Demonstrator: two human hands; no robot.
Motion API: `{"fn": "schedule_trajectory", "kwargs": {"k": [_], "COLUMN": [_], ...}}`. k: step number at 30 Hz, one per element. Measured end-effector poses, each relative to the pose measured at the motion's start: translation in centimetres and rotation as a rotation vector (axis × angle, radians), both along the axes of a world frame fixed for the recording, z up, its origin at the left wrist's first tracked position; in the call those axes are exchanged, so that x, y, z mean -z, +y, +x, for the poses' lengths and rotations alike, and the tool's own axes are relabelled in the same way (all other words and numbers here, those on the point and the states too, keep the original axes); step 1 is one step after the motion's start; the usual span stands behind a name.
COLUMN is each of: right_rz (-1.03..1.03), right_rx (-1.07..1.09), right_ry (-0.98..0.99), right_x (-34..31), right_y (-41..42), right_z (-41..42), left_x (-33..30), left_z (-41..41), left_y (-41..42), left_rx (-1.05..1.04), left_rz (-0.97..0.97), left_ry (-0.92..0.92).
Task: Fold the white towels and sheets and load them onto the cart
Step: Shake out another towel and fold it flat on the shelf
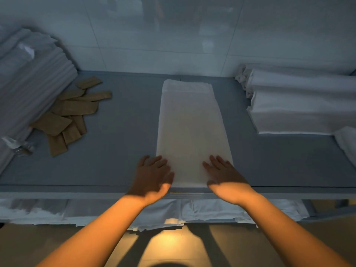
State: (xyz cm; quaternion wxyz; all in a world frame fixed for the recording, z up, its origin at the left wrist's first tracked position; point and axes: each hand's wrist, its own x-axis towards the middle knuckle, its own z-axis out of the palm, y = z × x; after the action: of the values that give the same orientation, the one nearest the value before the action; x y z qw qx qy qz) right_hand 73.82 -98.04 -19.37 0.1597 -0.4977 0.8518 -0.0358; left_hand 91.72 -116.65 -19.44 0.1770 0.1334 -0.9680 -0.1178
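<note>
A white towel (189,128) lies folded into a long narrow strip on the grey table top (123,143), running from the front edge toward the wall. My left hand (153,175) lies flat at the strip's near left corner, fingers straight. My right hand (221,173) rests flat on the near right corner, fingers spread. Neither hand grips the cloth.
Folded white linen (300,105) is stacked at the right. A tall pile of striped white sheets (28,79) leans at the left, with several brown paper sleeves (71,112) beside it. More white cloth (154,212) sits on the shelf under the table. A tiled wall (173,35) closes the back.
</note>
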Motion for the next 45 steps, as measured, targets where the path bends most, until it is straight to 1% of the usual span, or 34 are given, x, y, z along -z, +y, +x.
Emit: {"fn": "schedule_trajectory", "kwargs": {"k": [1, 2, 3, 4, 5, 6, 7, 10, 12, 17, 19, 20, 22, 24, 26, 29, 31, 32, 34, 36, 38, 42, 45], "right_rz": [-0.082, -0.161, -0.209, -0.219, -0.206, -0.186, -0.171, -0.197, -0.192, -0.088, -0.086, -0.119, -0.194, -0.119, -0.029, -0.046, -0.079, -0.133, -0.261, -0.312, -0.329, -0.392, -0.431], "right_rx": [0.029, 0.049, 0.057, 0.050, 0.038, 0.033, 0.040, 0.064, 0.077, 0.143, 0.155, 0.149, 0.094, 0.031, 0.021, 0.052, 0.077, 0.087, 0.100, 0.078, 0.066, 0.079, 0.190], "right_ry": [0.025, 0.064, 0.095, 0.118, 0.137, 0.156, 0.178, 0.208, 0.226, 0.247, 0.211, 0.196, 0.175, 0.166, 0.200, 0.205, 0.229, 0.257, 0.331, 0.399, 0.433, 0.396, 0.291], "right_x": [-0.1, -0.1, 0.1, 0.4, 1.1, 1.8, 2.5, 3.3, 3.5, 3.1, 2.5, 2.3, 2.2, 2.4, 2.9, 2.6, 2.1, 2.1, 2.2, 1.8, 1.0, -1.3, -3.3], "right_y": [-1.2, -2.6, -4.1, -5.4, -6.4, -7.0, -7.3, -6.8, -5.8, -2.8, -2.1, -1.7, -0.1, 1.5, 2.2, 2.0, 2.4, 2.9, 3.8, 4.5, 5.0, 6.8, 8.7], "right_z": [0.2, 0.5, 1.0, 1.6, 2.2, 2.7, 3.0, 2.8, 2.0, 0.1, 0.0, 0.3, 1.4, 2.4, 2.7, 2.9, 3.8, 4.3, 5.2, 5.9, 6.5, 8.3, 10.1], "left_x": [-0.1, -0.1, 0.2, 0.7, 1.6, 2.3, 3.0, 4.1, 4.2, 3.3, 2.5, 2.4, 2.7, 3.5, 4.0, 3.6, 3.4, 3.3, 2.5, 1.6, 0.8, -1.0, -2.7], "left_z": [-1.1, -2.4, -3.7, -5.0, -6.0, -6.4, -6.6, -6.1, -5.5, -5.1, -4.6, -4.0, -2.5, -1.1, -0.9, -1.2, -0.6, -0.1, 1.1, 2.0, 3.1, 5.5, 8.0], "left_y": [-0.1, -0.2, -0.1, 0.1, 0.2, 0.3, 0.3, -0.3, -0.7, -0.2, 0.6, 1.2, 2.6, 3.0, 2.9, 3.4, 4.1, 4.4, 5.3, 6.3, 6.9, 7.5, 7.9], "left_rx": [-0.018, -0.035, -0.048, -0.074, -0.107, -0.140, -0.163, -0.185, -0.162, -0.201, -0.143, -0.090, 0.004, 0.028, -0.015, -0.067, -0.067, -0.066, -0.052, -0.045, -0.054, -0.039, -0.103], "left_rz": [-0.001, 0.002, 0.009, 0.013, 0.000, -0.020, -0.028, 0.015, -0.004, -0.043, -0.062, -0.054, -0.032, -0.074, -0.098, -0.129, -0.104, -0.091, -0.107, -0.114, -0.143, -0.004, 0.125], "left_ry": [0.056, 0.061, 0.005, -0.102, -0.213, -0.280, -0.297, -0.251, -0.260, -0.323, -0.282, -0.229, -0.192, -0.296, -0.406, -0.480, -0.501, -0.480, -0.341, -0.231, -0.224, -0.242, -0.177]}}
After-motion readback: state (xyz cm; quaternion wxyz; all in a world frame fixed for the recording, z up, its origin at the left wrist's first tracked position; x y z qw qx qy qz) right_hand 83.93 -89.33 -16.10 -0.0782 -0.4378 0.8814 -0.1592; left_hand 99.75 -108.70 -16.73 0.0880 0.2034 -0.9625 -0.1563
